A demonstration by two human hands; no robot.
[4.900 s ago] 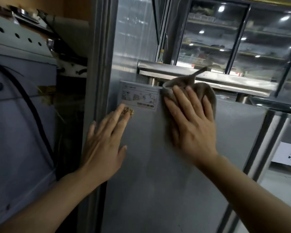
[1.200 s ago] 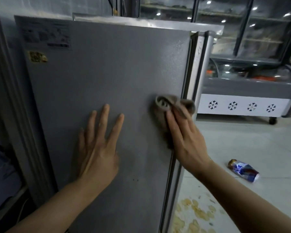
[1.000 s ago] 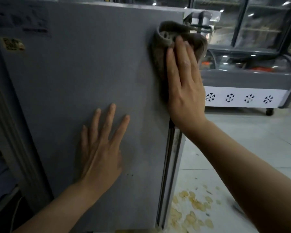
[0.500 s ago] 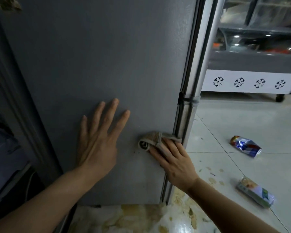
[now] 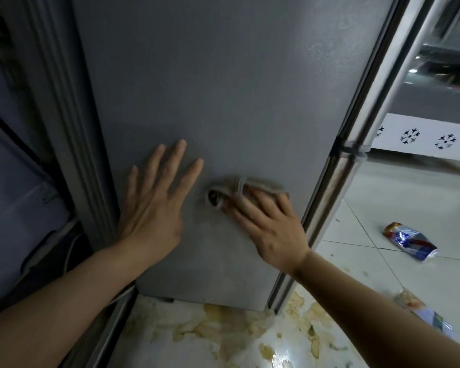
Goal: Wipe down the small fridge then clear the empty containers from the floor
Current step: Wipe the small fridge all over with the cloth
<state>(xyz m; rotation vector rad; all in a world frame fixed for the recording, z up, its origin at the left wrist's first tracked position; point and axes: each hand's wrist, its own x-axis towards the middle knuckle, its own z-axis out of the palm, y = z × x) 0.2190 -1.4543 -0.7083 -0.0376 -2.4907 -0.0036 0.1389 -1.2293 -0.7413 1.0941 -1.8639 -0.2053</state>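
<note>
The small grey fridge (image 5: 223, 88) fills the middle of the view, its side panel facing me. My left hand (image 5: 154, 208) lies flat on the panel with fingers spread. My right hand (image 5: 271, 227) presses a crumpled brownish cloth (image 5: 223, 195) against the lower part of the panel, near the front corner. On the tiled floor to the right lie a crushed blue and silver packet (image 5: 409, 241) and a second flattened wrapper (image 5: 422, 312), partly behind my right forearm.
Yellowish stains and peeling patches (image 5: 223, 330) cover the floor at the fridge's foot. The chrome door edge (image 5: 361, 134) runs down the right of the panel. A white freezer front with snowflake marks (image 5: 425, 139) stands at the back right. A grey unit (image 5: 16, 181) sits close on the left.
My right hand has slid the cloth leftward across the lower panel, away from the door edge. The view has dipped lower. My left hand stays flat on the panel.
</note>
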